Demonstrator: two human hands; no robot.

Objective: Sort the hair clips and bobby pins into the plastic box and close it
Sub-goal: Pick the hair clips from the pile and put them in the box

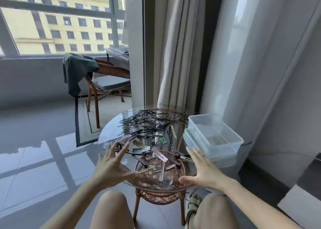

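A round glass table (111, 133) on a wicker base carries a heap of black bobby pins (149, 122) at its far side. Several hair clips (156, 155) in silver, brown and black are scattered over the near half. A clear plastic box (215, 136) stands open and empty at the table's right edge, resting on what looks like its lid (194, 142). My left hand (112, 166) hovers open with fingers spread over the table's left rim. My right hand (203, 169) is open too, near the right front rim, just in front of the box. Neither hand holds anything.
Curtains (180, 55) hang right behind the table. A wicker chair (107, 79) with a green cloth over it stands at the back left by the window. My bare knees (111, 209) are below the table's front edge, on a grey tiled floor.
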